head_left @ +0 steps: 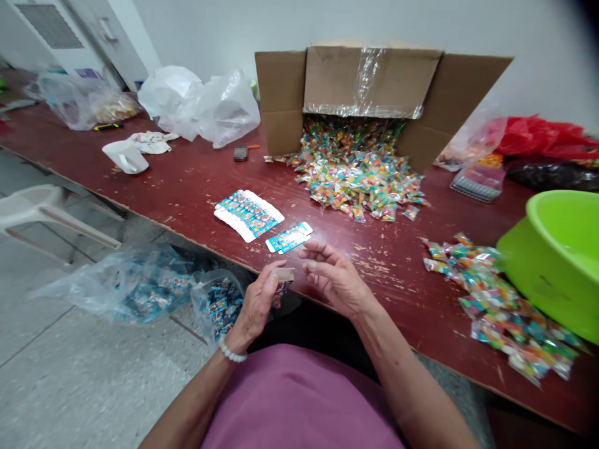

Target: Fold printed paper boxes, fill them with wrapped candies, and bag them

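Observation:
My left hand [259,298] is closed around a small printed candy box [282,277], its pale end flap upward, just off the table's front edge. Beside it my right hand [334,277] hovers with its fingers curved and apart, and I see nothing between them. Just beyond my hands lie a couple of flat blue printed cartons [290,237]. A fanned stack of similar flat cartons [249,215] rests to their left. Farther back, small wrapped candies [355,181] spill from a large cardboard box [374,84] lying open on its side.
More wrapped candies [515,312] lie at the right by a green basin [543,249]. On the red table [187,199] stand a white pitcher [125,156] and clear plastic bags [224,106]. Below left are bags of blue packets [218,305] and a white stool [37,206].

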The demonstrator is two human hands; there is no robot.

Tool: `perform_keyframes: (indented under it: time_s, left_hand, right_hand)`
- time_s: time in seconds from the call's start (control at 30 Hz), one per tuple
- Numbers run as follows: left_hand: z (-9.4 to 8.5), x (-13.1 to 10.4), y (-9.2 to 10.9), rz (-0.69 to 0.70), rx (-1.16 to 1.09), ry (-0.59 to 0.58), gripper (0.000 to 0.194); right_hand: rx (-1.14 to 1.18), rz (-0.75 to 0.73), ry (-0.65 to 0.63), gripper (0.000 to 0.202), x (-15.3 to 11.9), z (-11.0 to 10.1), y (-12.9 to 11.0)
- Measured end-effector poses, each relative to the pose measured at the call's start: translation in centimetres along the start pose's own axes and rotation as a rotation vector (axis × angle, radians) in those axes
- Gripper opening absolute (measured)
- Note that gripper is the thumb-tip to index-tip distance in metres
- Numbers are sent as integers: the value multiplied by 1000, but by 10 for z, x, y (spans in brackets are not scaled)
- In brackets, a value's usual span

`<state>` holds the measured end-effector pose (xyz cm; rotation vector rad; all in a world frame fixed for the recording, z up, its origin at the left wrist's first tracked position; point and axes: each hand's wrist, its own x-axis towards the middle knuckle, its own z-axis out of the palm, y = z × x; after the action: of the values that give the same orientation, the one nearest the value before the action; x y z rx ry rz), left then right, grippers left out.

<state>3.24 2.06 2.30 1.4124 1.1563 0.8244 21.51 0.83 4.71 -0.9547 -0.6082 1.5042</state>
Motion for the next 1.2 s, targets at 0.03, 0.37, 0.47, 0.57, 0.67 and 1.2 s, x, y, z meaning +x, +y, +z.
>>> perform_keyframes:
  time_s: [0.03, 0.37, 0.47, 0.57, 0.67, 1.2]
  left_hand:
    - [1, 0, -1, -41, -121, -5, 50]
    - [15, -3, 6, -295, -547, -25, 54]
    - [17, -5, 10, -354, -619, -29, 53]
    - [18, -6, 13, -379, -668, -33, 50]
    - [19, -7, 14, -376, -691, -40, 48]
    - [22, -11, 13, -357, -730, -45, 48]
  right_hand:
    - [-54, -40, 24, 35, 0, -2, 3]
    - [-246, -124, -95, 49, -6, 4, 27]
    - [-250, -146, -14, 45, -6, 7, 32]
    - [-336, -187, -9, 29, -8, 7, 38]
    - [-371, -214, 51, 36, -7, 6, 43]
    - [-432, -265, -93, 10, -7, 6, 32]
